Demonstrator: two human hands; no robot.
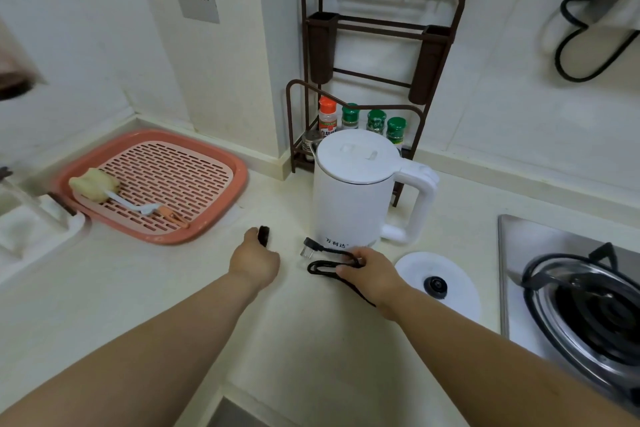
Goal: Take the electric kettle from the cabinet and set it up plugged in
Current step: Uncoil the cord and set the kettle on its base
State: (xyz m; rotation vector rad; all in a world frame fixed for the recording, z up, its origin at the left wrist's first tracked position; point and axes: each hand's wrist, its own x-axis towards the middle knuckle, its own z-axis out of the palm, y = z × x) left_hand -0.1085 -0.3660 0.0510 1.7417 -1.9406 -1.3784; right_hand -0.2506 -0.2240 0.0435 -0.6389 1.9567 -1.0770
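White kettle (353, 191), black cord (329, 265), pink slotted tray (221, 215), brown rack (381, 28), green-capped jars (375, 120), perhaps spices.

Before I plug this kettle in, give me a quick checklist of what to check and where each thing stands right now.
1. Kettle out, upright on the counter: ok.
2. Kettle seated on its base: not ok, the base lies apart.
3. Cord unwound: not ok, looped in the right hand.
4. Plug free: ok.
5. Left hand free: not ok, grips a small black strap.
6. Wall socket in view: cannot tell.
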